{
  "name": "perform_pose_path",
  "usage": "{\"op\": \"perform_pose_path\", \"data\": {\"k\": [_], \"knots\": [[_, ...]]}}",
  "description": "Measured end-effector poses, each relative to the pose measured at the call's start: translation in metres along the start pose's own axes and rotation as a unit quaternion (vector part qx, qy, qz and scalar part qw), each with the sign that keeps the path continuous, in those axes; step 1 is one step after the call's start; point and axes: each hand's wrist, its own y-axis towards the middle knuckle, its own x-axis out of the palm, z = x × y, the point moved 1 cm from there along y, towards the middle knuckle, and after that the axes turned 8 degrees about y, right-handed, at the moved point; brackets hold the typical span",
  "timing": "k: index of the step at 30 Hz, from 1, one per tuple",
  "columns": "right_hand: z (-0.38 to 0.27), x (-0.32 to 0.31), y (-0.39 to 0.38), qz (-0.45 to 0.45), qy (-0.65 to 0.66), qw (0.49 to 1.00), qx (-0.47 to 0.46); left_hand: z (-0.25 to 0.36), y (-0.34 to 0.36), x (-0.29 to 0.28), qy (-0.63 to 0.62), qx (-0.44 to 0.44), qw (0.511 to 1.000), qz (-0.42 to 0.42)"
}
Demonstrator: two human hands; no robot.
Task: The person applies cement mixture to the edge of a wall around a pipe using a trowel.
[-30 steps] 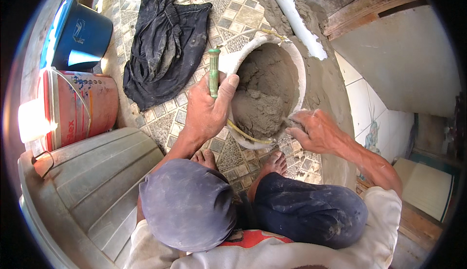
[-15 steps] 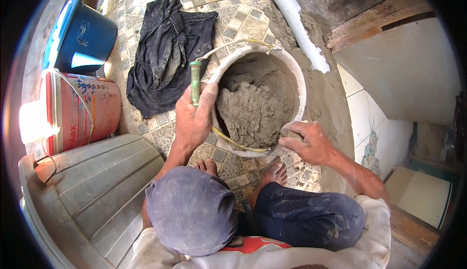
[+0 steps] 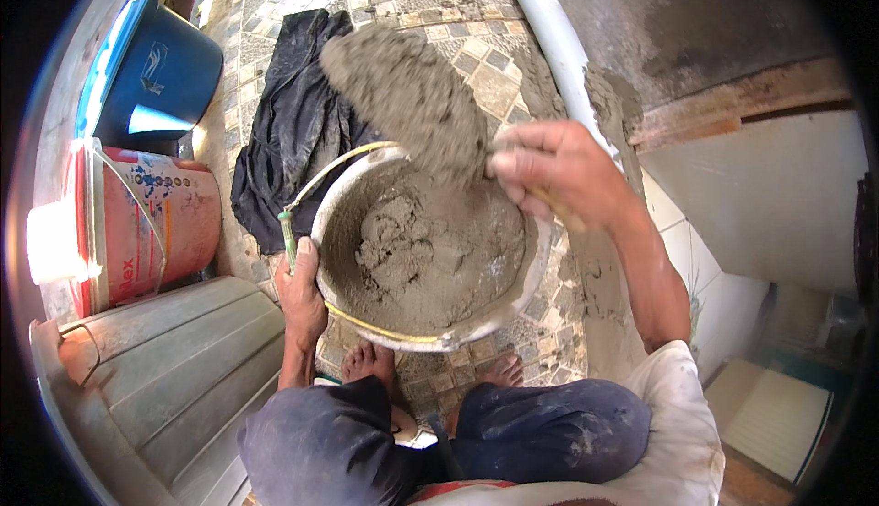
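Observation:
A white bucket with wet grey mortar inside stands in front of me, its wire handle with a green grip on the left side. My left hand is closed on the bucket's left rim, by that grip. My right hand grips a trowel by its handle at the bucket's back right. A large, motion-blurred load of mortar rides on the blade above the bucket and over a crumpled dark cloth.
A blue bucket, a red-and-white pail and a grey plastic bin line the left. A white pipe edged with mortar runs along the back right of the tiled floor. My bare feet are below the bucket.
My right hand has risen and moved back, lifting a heap of mortar out of the bucket. The bucket and my left hand have shifted down and left in view.

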Motion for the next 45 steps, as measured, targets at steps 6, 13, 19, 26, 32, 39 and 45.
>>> {"op": "perform_pose_path", "data": {"k": [6, 13, 19, 26, 32, 39, 45], "knots": [[0.098, -0.158, 0.145, 0.096, 0.311, 0.937, 0.129, 0.005, 0.004, 0.010, -0.021, -0.013, 0.999, -0.022], [0.099, -0.114, 0.028, 0.216, 0.189, 0.958, -0.025, 0.011, 0.001, 0.011, -0.050, -0.031, 0.998, -0.010], [0.124, -0.048, -0.082, 0.347, -0.110, 0.930, -0.058, 0.006, 0.002, 0.008, -0.010, 0.004, 1.000, 0.027], [0.089, 0.007, -0.156, 0.319, -0.466, 0.815, -0.130, 0.051, -0.014, 0.038, 0.000, 0.093, 0.993, -0.068], [0.075, -0.011, -0.133, 0.221, -0.651, 0.725, -0.033, 0.090, -0.023, 0.066, 0.090, 0.149, 0.968, -0.182], [0.121, 0.032, -0.086, 0.118, -0.608, 0.780, -0.096, 0.100, -0.023, 0.083, 0.199, 0.222, 0.923, -0.244], [0.125, 0.068, -0.143, 0.152, -0.664, 0.699, -0.218, 0.107, -0.012, 0.083, 0.144, 0.186, 0.949, -0.210]]}}
